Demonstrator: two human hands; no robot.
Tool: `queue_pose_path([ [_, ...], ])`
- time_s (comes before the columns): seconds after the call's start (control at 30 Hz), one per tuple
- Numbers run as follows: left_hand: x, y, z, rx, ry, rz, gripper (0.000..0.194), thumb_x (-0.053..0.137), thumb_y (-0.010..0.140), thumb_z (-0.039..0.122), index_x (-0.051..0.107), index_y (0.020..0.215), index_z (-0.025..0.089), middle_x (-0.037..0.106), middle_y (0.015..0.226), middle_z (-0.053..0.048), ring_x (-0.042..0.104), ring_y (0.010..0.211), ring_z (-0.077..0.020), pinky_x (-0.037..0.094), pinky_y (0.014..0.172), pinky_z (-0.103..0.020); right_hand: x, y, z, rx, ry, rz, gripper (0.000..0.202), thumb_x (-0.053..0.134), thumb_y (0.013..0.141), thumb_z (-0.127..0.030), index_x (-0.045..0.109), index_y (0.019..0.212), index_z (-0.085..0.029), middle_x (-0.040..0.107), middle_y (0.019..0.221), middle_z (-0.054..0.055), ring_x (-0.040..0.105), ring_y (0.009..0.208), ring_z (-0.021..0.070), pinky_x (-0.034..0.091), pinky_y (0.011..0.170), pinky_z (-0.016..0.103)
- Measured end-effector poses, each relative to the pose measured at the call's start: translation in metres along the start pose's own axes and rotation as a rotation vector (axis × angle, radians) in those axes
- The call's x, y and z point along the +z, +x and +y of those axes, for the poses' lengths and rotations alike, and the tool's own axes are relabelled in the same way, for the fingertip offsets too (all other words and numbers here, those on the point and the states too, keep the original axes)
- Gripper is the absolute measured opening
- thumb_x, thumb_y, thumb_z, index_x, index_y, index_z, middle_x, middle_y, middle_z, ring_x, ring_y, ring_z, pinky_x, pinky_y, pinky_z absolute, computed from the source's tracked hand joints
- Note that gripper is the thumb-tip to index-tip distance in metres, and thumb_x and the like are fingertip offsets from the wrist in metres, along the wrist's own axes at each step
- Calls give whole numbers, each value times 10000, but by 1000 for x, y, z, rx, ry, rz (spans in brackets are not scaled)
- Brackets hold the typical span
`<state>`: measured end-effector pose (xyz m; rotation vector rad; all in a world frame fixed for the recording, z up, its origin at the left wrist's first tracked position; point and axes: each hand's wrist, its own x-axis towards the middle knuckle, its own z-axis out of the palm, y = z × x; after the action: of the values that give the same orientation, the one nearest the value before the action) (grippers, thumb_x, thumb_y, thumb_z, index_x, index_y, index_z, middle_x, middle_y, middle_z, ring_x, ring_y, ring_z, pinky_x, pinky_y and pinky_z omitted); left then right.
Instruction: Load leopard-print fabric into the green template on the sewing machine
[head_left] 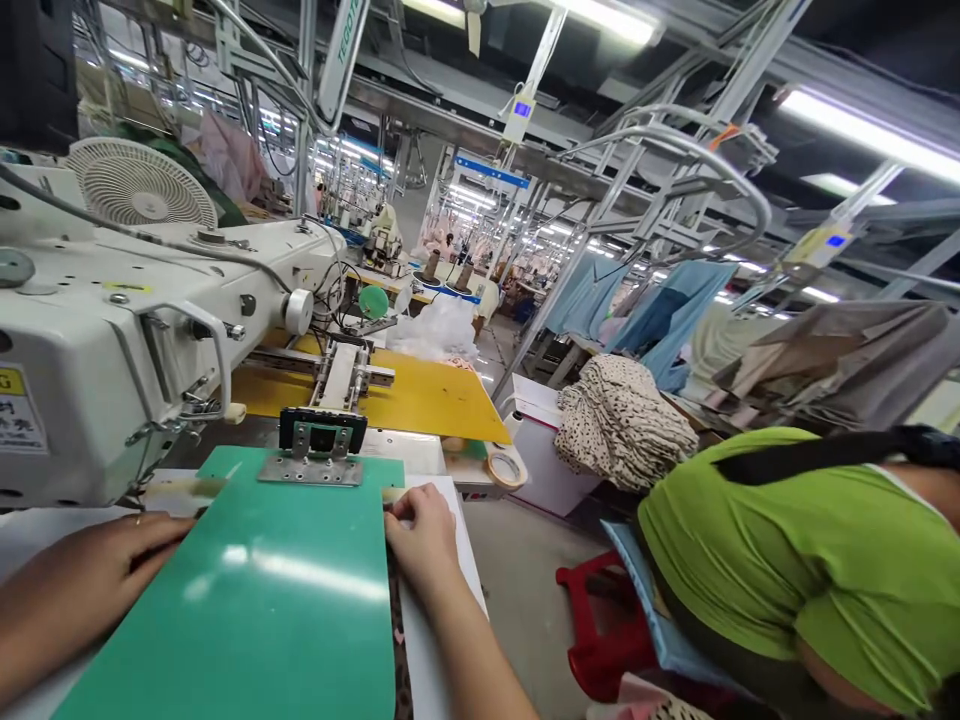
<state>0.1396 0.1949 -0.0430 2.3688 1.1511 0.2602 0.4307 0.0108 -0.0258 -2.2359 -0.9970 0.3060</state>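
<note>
A long glossy green plate lies in front of me, with a metal bracket fixed on its far end. Dark patterned fabric shows along the plate's right edge, lying over a white surface. My right hand is at that edge with its fingers curled closed on the fabric; the fingertips are partly hidden. At the left edge my left hand lies low, fingers stretched toward the plate, their tips hidden at its edge. The head of a large white sewing machine stands over the left side.
Beyond the bracket lies a yellow board, with a roll of tape at its near corner. A white fan stands behind the machine. At right a co-worker in a green shirt sits by a red stool; spotted fabric is piled beyond.
</note>
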Motion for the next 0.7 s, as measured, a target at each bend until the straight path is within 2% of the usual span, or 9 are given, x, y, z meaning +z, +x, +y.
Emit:
queue_pose_path([
  [0.1,-8,6,6,-45,-32,-142,495,427,862,571,741,1145,314,662,1303,-16,604,1215,-326,473,1022,-416,1,1,1,-7,-23,13,119,606,820,-186,561,711,-188,596,902,35,542,968,234,338,835,366],
  [0.17,-14,6,15,-37,-59,-182,511,424,884,566,719,1207,301,647,1326,-40,597,1229,-323,468,1036,-413,3,1,3,-32,-36,28,123,593,838,-203,562,720,-193,599,902,39,548,965,241,339,828,369],
  [0.3,-22,-1,35,26,-107,-180,456,400,930,466,716,1216,306,686,1259,-42,645,1154,-291,499,954,-373,6,1,13,-109,-22,22,141,565,845,-254,555,713,-204,599,854,48,566,889,240,378,773,351],
  [0.4,-24,-3,43,75,-115,-176,412,420,925,354,715,1212,331,723,1175,-16,674,1076,-259,499,879,-345,9,9,27,-146,18,2,234,551,830,-399,563,691,-211,598,831,57,571,840,248,401,754,361],
  [0.5,-26,-3,45,57,-96,-152,404,450,909,281,713,1208,350,729,1156,9,680,1056,-241,491,860,-334,11,17,34,-121,16,-28,328,546,769,-525,582,671,-214,599,827,65,569,821,257,412,738,375],
  [0.6,-30,-6,47,29,-45,-163,402,462,909,261,709,1217,336,720,1185,4,682,1066,-247,499,869,-338,8,18,29,-74,-3,-50,357,538,717,-560,589,650,-213,593,809,65,564,812,262,404,731,379],
  [0.7,-33,-8,50,40,-18,-170,401,443,921,261,711,1219,283,701,1225,-25,678,1078,-260,495,897,-353,3,13,18,-68,-28,6,341,528,694,-543,570,627,-211,575,784,68,543,804,259,381,729,376],
])
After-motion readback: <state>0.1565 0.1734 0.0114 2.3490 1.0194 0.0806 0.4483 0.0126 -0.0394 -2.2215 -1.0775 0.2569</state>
